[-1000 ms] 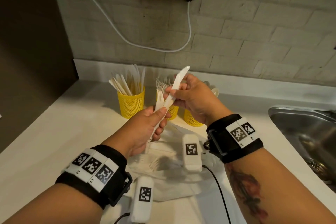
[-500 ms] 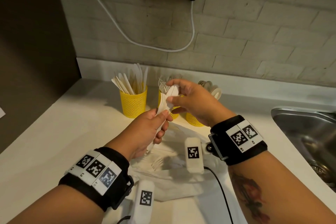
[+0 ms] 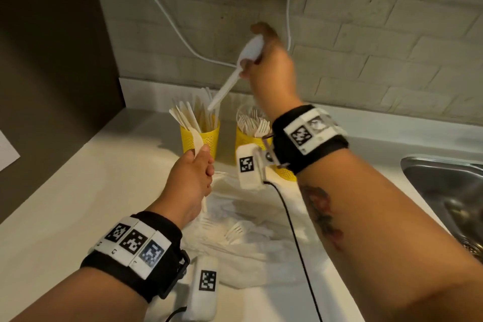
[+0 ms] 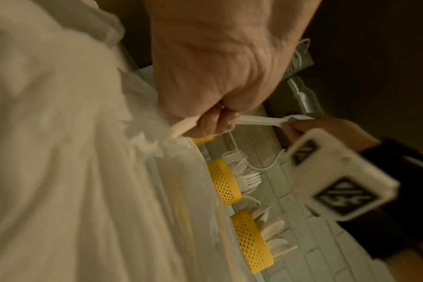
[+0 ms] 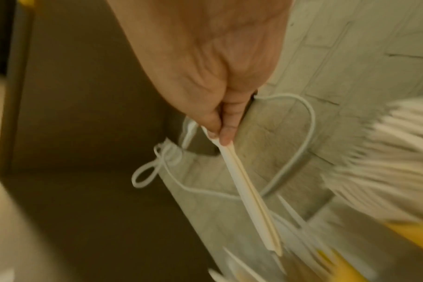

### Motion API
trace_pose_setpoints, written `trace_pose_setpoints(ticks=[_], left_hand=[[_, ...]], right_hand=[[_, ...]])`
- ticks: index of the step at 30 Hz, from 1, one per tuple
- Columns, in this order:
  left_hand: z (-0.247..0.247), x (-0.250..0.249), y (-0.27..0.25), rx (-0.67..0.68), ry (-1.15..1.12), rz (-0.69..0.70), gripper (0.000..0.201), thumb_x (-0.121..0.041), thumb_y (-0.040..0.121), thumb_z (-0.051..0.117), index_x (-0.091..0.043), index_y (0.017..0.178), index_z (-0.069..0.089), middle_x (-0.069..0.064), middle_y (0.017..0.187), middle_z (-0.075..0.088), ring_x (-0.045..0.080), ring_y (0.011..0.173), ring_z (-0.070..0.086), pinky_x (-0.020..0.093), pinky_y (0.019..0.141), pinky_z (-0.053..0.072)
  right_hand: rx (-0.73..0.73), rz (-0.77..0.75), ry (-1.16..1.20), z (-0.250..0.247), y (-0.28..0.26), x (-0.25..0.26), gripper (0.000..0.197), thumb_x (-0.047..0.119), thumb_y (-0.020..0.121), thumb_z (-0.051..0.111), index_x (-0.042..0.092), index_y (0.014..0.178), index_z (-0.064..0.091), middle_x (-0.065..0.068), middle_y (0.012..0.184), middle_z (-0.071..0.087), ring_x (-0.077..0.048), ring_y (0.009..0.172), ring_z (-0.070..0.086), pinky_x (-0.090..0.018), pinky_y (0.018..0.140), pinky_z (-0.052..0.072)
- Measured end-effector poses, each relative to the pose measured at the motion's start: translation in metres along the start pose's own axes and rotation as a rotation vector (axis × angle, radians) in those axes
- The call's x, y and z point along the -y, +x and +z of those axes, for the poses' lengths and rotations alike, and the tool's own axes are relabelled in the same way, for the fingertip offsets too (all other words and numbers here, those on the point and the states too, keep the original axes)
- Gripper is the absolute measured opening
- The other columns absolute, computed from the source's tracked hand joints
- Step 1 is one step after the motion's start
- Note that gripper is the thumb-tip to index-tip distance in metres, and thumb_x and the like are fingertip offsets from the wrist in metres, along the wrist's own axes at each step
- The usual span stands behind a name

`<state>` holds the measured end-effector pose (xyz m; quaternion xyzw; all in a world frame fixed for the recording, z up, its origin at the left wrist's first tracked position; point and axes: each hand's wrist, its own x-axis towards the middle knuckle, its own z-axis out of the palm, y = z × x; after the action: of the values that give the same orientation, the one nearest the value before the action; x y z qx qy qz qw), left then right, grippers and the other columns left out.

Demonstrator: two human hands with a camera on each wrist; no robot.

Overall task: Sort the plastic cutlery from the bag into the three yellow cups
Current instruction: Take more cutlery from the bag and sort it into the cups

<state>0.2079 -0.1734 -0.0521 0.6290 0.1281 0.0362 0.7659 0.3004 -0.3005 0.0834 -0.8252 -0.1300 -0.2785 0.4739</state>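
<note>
Three yellow cups stand in a row at the back of the table (image 3: 78, 191), near the wall. The left cup (image 3: 206, 138) holds white knives (image 3: 188, 115), standing upright. The middle cup (image 3: 241, 142) holds forks (image 3: 252, 123), tines up. The right cup (image 3: 286, 172) is almost wholly hidden behind the right wrist strap in the head view; in the left wrist view (image 4: 252, 244) it shows pale rounded ends, apparently spoons, though blur prevents certainty.

The right hand (image 3: 271, 65) is raised above the cups, its grip pinched on the blade end of a white knife (image 3: 230, 81); the handle slants down toward the left cup, the tip just above the knives there. The left hand (image 3: 193, 180) is closed around another white utensil (image 3: 197, 142), its upper end showing in front of the left cup; its type cannot be made out.

The bag (image 3: 248, 243) lies crumpled on the table nearer the person, with forks visible inside it.

The table is white. A steel sink (image 3: 444, 185) is cut off at the right edge. The wall is pale brick, with a white cable (image 3: 167, 18) looping down from a grey unit mounted above.
</note>
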Motion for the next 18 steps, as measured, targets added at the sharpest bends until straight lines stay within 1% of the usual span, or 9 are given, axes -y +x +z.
trace_pose_setpoints(ticks=[2,4,7,9,11,13,15,17,18], left_hand=[[-0.003,0.001,0.002,-0.004,0.001,-0.005,0.023,-0.032,0.101,0.047,-0.016,0.085,0.052,-0.003,0.062,0.044,0.008,0.045,0.030,0.022,0.042,0.025],[-0.004,-0.001,0.006,-0.019,-0.051,-0.022,0.014,-0.022,0.098,0.046,-0.015,0.087,0.051,-0.001,0.065,0.044,0.009,0.047,0.030,0.021,0.042,0.025],[-0.005,-0.005,0.010,-0.052,-0.122,-0.039,0.021,-0.011,0.095,0.036,-0.006,0.096,0.056,0.004,0.071,0.050,0.011,0.053,0.035,0.022,0.047,0.027],[-0.006,-0.004,0.012,-0.075,-0.107,-0.015,0.026,-0.008,0.095,0.033,-0.005,0.098,0.059,0.006,0.074,0.052,0.011,0.057,0.039,0.022,0.050,0.029],[-0.006,0.000,0.013,-0.076,-0.053,0.032,0.026,-0.007,0.097,0.036,-0.010,0.096,0.061,0.004,0.076,0.054,0.011,0.062,0.043,0.022,0.056,0.034],[-0.002,0.000,0.011,-0.056,0.029,0.099,0.025,-0.012,0.101,0.040,-0.017,0.095,0.063,0.000,0.078,0.057,0.012,0.068,0.046,0.024,0.063,0.038],[0.004,-0.003,0.009,-0.016,0.066,0.179,0.024,-0.012,0.102,0.042,-0.017,0.094,0.064,-0.002,0.079,0.058,0.010,0.069,0.049,0.021,0.064,0.040],[0.011,-0.009,0.004,0.056,0.100,0.246,0.023,-0.008,0.102,0.042,-0.015,0.096,0.063,-0.001,0.083,0.060,0.006,0.069,0.052,0.016,0.065,0.043],[0.015,-0.012,0.000,0.098,0.142,0.275,0.022,-0.009,0.102,0.044,-0.015,0.100,0.064,0.001,0.086,0.062,0.005,0.072,0.055,0.018,0.069,0.045]], right_hand=[[0.113,-0.042,-0.069,0.028,-0.009,-0.011,0.058,0.002,0.092,0.051,0.019,0.145,0.038,-0.006,0.114,0.059,-0.016,0.088,0.065,-0.030,0.074,0.055],[0.285,-0.099,-0.266,0.053,-0.020,-0.027,0.053,0.004,0.094,0.047,0.016,0.145,0.039,-0.008,0.113,0.063,-0.018,0.092,0.064,-0.025,0.072,0.045],[0.526,-0.123,-0.514,0.077,-0.037,-0.044,0.056,0.005,0.094,0.045,0.012,0.149,0.033,-0.019,0.116,0.064,-0.033,0.101,0.063,-0.033,0.076,0.047],[0.539,-0.138,-0.536,0.077,-0.040,-0.041,0.062,0.009,0.094,0.044,0.011,0.153,0.024,-0.022,0.118,0.063,-0.036,0.103,0.061,-0.035,0.078,0.046],[0.458,-0.209,-0.520,0.068,-0.039,-0.032,0.059,0.018,0.096,0.046,0.006,0.151,0.028,-0.022,0.132,0.055,-0.036,0.119,0.053,-0.036,0.093,0.042],[0.364,-0.162,-0.387,0.051,-0.042,-0.019,0.063,0.035,0.096,0.050,0.009,0.150,0.031,-0.019,0.139,0.049,-0.031,0.126,0.048,-0.036,0.101,0.039],[0.376,-0.053,-0.256,0.035,-0.053,-0.009,0.065,0.046,0.091,0.058,0.013,0.145,0.040,-0.012,0.132,0.054,-0.023,0.117,0.054,-0.030,0.089,0.043],[0.430,-0.038,-0.315,0.027,-0.066,-0.008,0.045,0.032,0.092,0.061,0.012,0.132,0.054,-0.008,0.117,0.062,-0.023,0.106,0.060,-0.018,0.070,0.035],[0.395,-0.059,-0.314,0.021,-0.069,-0.009,0.030,0.020,0.093,0.059,0.009,0.121,0.060,-0.008,0.104,0.065,-0.025,0.098,0.062,-0.018,0.061,0.032]])
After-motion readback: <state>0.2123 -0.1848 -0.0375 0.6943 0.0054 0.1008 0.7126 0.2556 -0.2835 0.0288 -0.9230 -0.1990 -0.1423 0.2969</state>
